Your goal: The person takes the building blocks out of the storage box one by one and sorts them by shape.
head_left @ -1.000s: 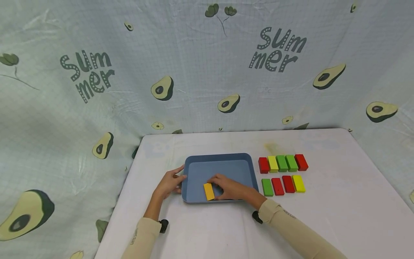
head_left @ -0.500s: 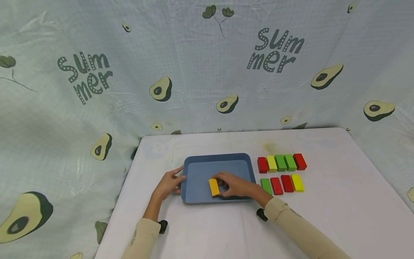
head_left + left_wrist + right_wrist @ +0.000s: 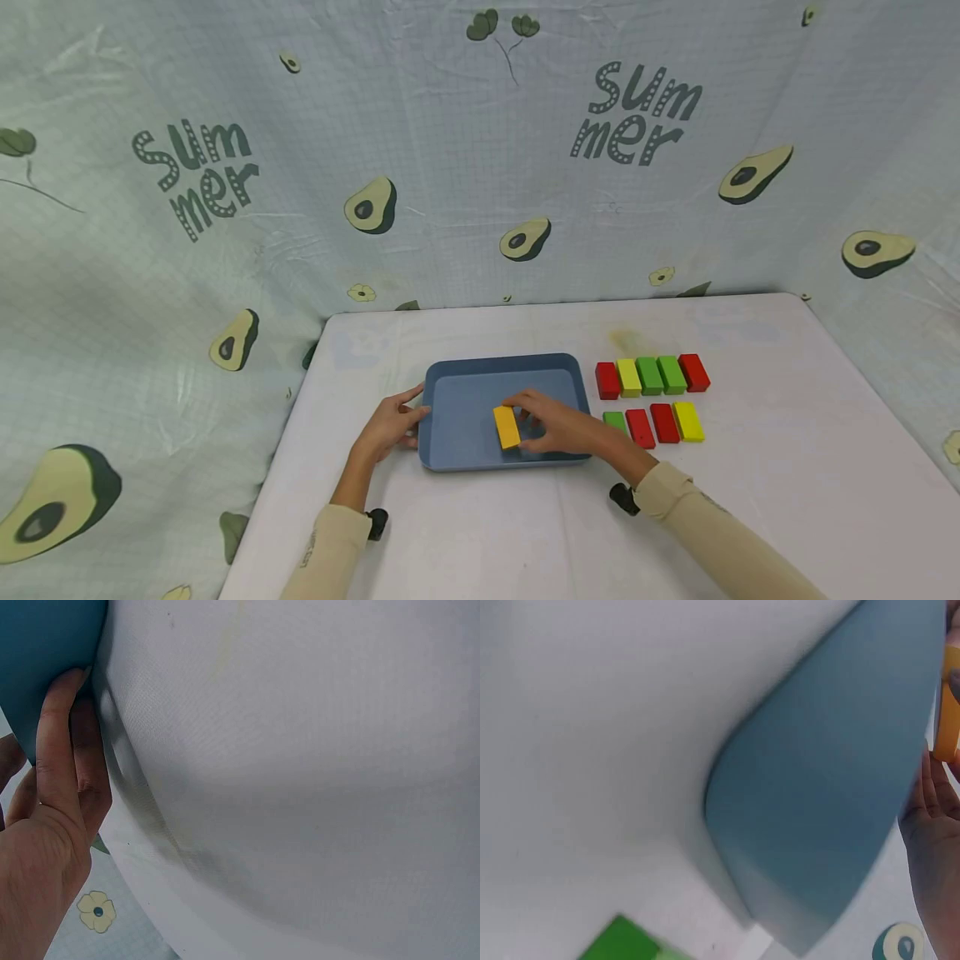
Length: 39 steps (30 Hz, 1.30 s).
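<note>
In the head view my right hand [image 3: 558, 423] pinches an orange-yellow rectangular block [image 3: 507, 427] between thumb and fingers, over the floor of a blue-grey tray [image 3: 461, 454]. Whether the block touches the tray floor, I cannot tell. The right wrist view catches part of the block [image 3: 949, 712] at its right edge, with the tray's underside or wall [image 3: 817, 772] in front. My left hand [image 3: 392, 427] holds the tray's left rim. Seen from the left wrist, its fingers [image 3: 56, 750] lie against the tray wall [image 3: 45, 645], the thumb on the other side.
Right of the tray, a back row of red, yellow and green blocks [image 3: 651, 377] lies on the white-covered table [image 3: 480, 533]. In front of it lies a second row with red blocks [image 3: 665, 423], a yellow and a partly hidden green one. An avocado-print cloth [image 3: 435, 133] hangs behind.
My right hand has carried the orange-yellow block rightward and slightly back over the tray, from near its front edge towards its middle. My left hand stays on the rim.
</note>
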Available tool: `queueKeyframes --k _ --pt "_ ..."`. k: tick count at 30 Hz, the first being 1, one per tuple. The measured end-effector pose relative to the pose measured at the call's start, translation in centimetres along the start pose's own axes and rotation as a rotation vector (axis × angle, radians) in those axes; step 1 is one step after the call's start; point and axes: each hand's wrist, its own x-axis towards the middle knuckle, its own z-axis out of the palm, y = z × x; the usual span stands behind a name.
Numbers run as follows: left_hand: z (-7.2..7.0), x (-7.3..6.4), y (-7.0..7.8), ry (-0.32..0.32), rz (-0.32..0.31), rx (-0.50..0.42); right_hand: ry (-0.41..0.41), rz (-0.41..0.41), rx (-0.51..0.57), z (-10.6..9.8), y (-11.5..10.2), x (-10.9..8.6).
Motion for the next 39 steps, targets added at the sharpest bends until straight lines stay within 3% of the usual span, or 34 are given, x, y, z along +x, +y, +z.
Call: queueKeyframes --k 3,19,39 --pt "0.1 -0.1 0.1 0.006 -0.001 0.005 0.02 -0.001 0.023 -0.6 -0.1 -0.6" --pt "0.2 -0.2 0.3 0.014 -0.003 0.014 0.186 0.028 -0.067 -3.1 1.4 -3.2" --pt "0.3 0.0 0.1 0.023 -0.014 0.031 0.289 0.062 -0.07 -4.7 3.3 -7.1"
